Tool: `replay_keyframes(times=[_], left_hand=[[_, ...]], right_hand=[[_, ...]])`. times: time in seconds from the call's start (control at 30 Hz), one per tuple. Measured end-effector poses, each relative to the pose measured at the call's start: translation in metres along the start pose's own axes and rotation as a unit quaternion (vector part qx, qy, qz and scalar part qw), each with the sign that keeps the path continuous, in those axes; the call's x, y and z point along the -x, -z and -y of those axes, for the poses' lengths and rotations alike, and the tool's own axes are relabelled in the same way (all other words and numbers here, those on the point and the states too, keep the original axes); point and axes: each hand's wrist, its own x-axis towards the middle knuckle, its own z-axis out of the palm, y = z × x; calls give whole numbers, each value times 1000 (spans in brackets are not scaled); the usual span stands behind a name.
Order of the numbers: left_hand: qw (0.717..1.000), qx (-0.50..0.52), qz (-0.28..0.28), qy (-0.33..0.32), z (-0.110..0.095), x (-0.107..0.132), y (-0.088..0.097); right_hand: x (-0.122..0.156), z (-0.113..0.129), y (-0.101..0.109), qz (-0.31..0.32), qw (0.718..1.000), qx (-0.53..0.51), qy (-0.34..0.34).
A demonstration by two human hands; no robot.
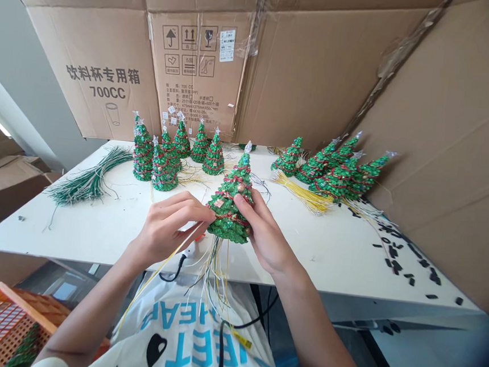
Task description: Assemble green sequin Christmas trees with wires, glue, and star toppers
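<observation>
Flattened cardboard cartons [198,71] rise behind a white surface [94,233]. At left lies a bundle of green wires [88,178], with a cluster of miniature Christmas trees [164,168] behind it. The left grip [167,228] presses its fingertips against a glittery tree ornament [230,211], held over the surface near its front edge, wires dangling below. The right grip [264,231] clasps the ornament's other side. Further right lie yellow wires [303,194] and scattered black pieces [409,258].
</observation>
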Motion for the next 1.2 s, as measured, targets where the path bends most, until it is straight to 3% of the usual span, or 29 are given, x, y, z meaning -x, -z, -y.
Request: replay_keyframes(times=[0.1, 0.27, 0.4, 0.53, 0.73, 1.0, 1.2], left_hand=[[999, 36, -14, 6, -1, -1, 0], [996, 77, 24, 23, 1, -2, 5], [993, 93, 27, 65, 2, -5, 9], [982, 137, 64, 110, 2, -7, 13], [986, 120, 83, 85, 1, -8, 17], [980, 118, 77, 138, -1, -7, 14], [981, 123, 94, 120, 3, -7, 18]], right_hand=[[0, 0, 0, -3, 1000, 1, -1], [0, 0, 1, -1, 1000, -12, -5], [-1, -1, 1, 2, 1000, -21, -6], [-1, -3, 2, 9, 999, -30, -14], [-1, -2, 0, 0, 999, -32, -14], [-1, -4, -4, 2, 999, -42, -1], [-3, -7, -7, 8, 994, -96, -49]])
